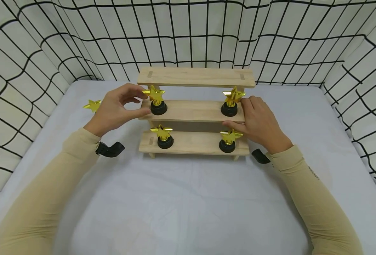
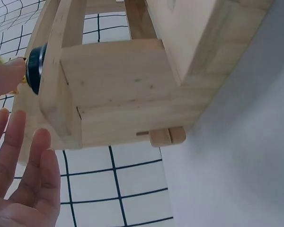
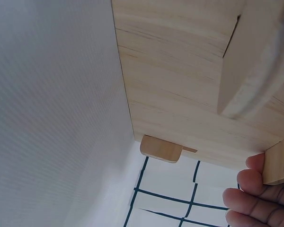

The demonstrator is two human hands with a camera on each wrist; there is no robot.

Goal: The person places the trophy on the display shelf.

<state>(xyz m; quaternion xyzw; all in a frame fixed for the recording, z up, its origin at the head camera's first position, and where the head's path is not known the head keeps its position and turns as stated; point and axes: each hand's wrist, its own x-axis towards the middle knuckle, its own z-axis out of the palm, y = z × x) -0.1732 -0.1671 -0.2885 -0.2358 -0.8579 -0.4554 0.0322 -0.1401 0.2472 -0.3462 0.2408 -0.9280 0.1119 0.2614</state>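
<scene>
A three-tier wooden shelf (image 1: 195,109) holds several small trophies with gold stars and round black bases. My left hand (image 1: 119,108) pinches the trophy (image 1: 156,100) at the left end of the middle tier, index finger at its star and thumb lower down. The thumb partly hides that trophy (image 2: 36,68) in the left wrist view, while the other fingers spread loosely. At the right end of the middle tier, my right hand (image 1: 259,122) grips the board, thumb in front, fingers behind, beside another trophy (image 1: 230,102). Two more trophies, one left (image 1: 164,137) and one right (image 1: 228,141), stand on the bottom tier.
Behind my left hand, another gold star (image 1: 93,105) shows, its lower part hidden. The top tier (image 1: 195,77) bears no trophy. A white cloth (image 1: 188,198) covers the table, and black wire mesh (image 1: 191,37) surrounds its back and sides.
</scene>
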